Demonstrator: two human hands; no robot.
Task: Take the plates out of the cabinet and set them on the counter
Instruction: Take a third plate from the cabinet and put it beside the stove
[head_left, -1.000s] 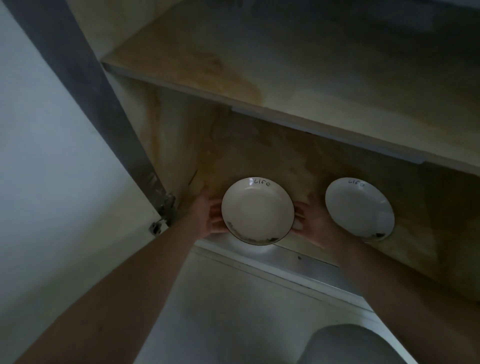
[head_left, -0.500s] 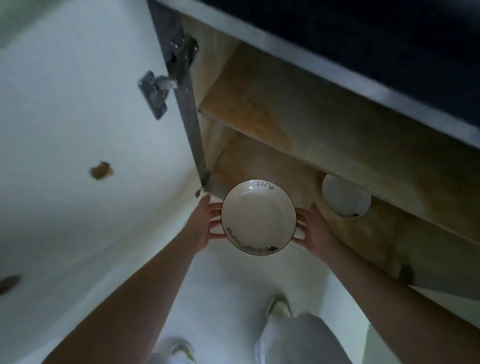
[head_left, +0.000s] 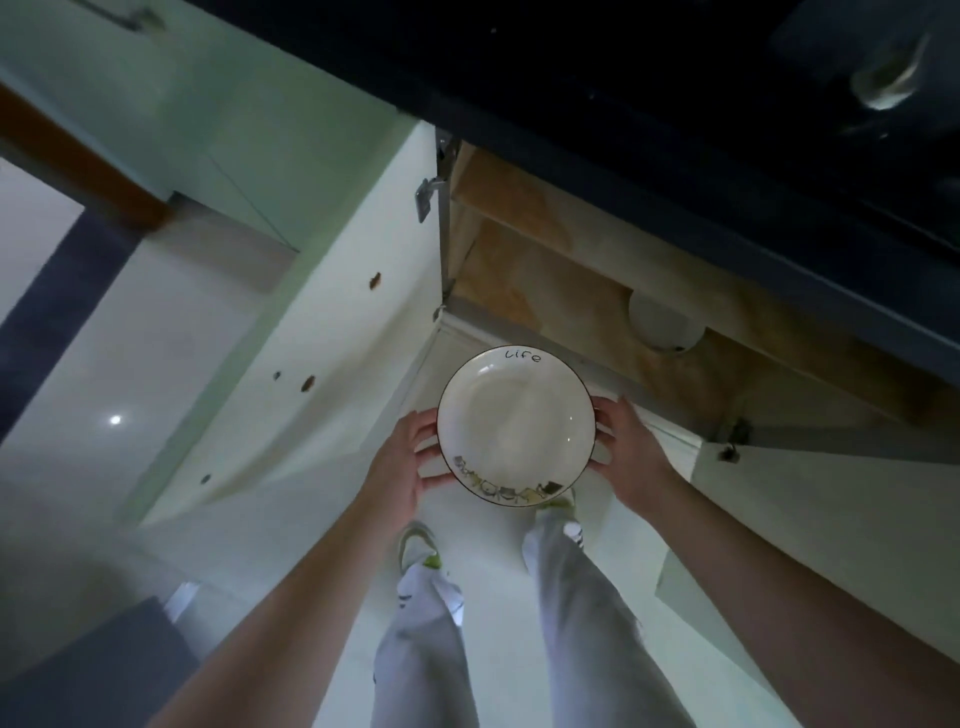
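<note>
A white plate (head_left: 514, 423) with a dark rim, the word "Life" at its top and a drawing at its bottom is held level in front of the open lower cabinet (head_left: 545, 270). My left hand (head_left: 402, 460) grips its left edge and my right hand (head_left: 626, 452) grips its right edge. The plate is outside the cabinet, above the floor and my feet. A second white plate (head_left: 662, 327) lies on the wooden bottom shelf inside, partly hidden by the shelf above it.
The dark counter (head_left: 675, 93) overhangs the cabinet at the top, with a blurred object (head_left: 885, 78) on it. The white cabinet door (head_left: 332, 338) stands open to the left. A second door (head_left: 810, 519) is open on the right. My legs and shoes (head_left: 421, 545) are below the plate.
The plate has come out of the cabinet in both hands and moved back over the floor. My view has risen, and the counter edge now fills the top.
</note>
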